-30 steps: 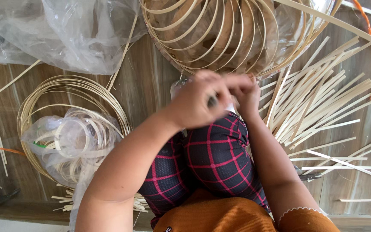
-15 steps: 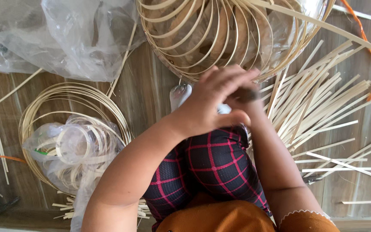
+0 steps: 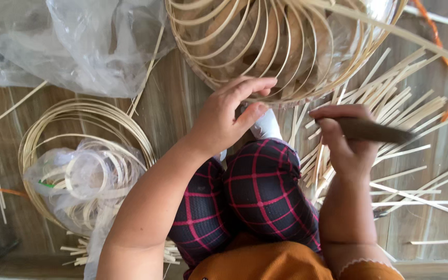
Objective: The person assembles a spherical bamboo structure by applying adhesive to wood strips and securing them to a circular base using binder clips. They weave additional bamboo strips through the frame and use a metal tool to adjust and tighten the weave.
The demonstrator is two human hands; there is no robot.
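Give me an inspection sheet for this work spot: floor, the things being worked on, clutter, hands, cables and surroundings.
Surface: wooden plank floor, partly covered with material.
Job's things: round bamboo frame of thin curved hoops at the top; dark-handled tool.
Clutter: loose bamboo strips scattered on the right; coil of bamboo hoops on the left; clear plastic bag of rings inside it; crumpled plastic sheet top left.
Hands: left hand at the frame's lower rim; right hand gripping the tool.
Cables: orange cord at top right.
Surroundings: the person sits with knees up in checked trousers; nothing else seen.
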